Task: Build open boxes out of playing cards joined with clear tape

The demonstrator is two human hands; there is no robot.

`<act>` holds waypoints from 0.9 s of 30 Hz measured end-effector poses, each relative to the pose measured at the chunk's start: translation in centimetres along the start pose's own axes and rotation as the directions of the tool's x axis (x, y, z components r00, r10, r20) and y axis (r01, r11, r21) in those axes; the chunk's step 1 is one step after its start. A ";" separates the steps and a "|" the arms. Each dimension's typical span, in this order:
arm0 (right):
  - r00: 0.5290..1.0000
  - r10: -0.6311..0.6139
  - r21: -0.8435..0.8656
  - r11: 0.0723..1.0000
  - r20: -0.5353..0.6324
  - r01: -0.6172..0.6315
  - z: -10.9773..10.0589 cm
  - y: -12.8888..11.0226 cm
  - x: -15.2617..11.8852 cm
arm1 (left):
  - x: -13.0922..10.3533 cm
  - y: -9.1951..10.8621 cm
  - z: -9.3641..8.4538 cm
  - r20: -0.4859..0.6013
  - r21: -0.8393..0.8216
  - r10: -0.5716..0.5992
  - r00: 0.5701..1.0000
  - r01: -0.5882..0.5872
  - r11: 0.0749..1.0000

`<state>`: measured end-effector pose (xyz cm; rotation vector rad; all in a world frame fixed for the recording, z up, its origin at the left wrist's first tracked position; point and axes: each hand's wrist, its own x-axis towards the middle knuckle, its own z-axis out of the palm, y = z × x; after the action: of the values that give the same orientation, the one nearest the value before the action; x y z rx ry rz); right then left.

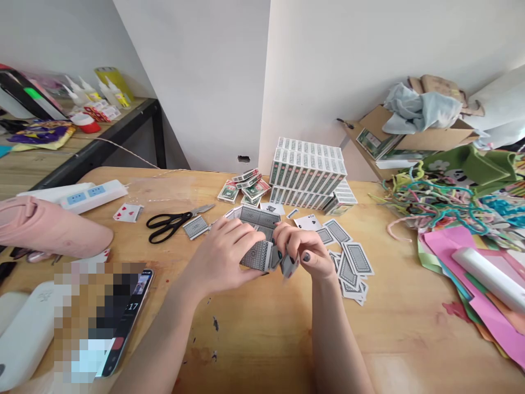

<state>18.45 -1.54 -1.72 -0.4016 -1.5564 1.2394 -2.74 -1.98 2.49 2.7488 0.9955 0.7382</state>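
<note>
A box-like piece built of grey-backed playing cards (255, 256) is held just above the table, in the middle of the head view. My left hand (223, 254) wraps round its left and near side, thumb underneath. At its right end my right hand (309, 249) pinches a small grey playing card (289, 266), blurred and partly covered by the fingers. Whether that card is joined to the box-like piece, I cannot tell. Loose playing cards (357, 258) lie spread to the right of my right hand. Black-handled scissors (172, 221) rest left of my left hand, beside a folded card (196, 226).
Stacked card boxes (307, 169) stand at the back, with several loose boxes (250, 186) beside them. A phone (127, 323), a pink bottle (53, 227) and a power strip (92, 196) occupy the left. Coloured paper (463, 262) and tangled yarn (438, 189) cover the right.
</note>
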 end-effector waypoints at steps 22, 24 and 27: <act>0.992 0.087 -0.810 0.573 -0.087 -0.122 2.5 -1.7 0.8 | -1.4 -2.6 -1.9 0.143 -0.433 -0.206 0.968 0.248 0.867; 0.996 0.057 -0.820 0.566 -0.068 -0.088 2.5 -1.8 0.9 | -1.8 -2.5 -2.5 0.200 -0.391 -0.190 0.961 0.256 0.884; 0.999 0.020 -0.803 0.594 -0.043 -0.046 2.6 -1.9 1.0 | -2.4 -2.2 -3.3 0.230 -0.351 -0.143 0.963 0.219 0.911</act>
<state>16.49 -2.83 0.62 -1.0327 -2.0382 0.4489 -7.21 -1.93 3.76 2.3115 0.9394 0.5416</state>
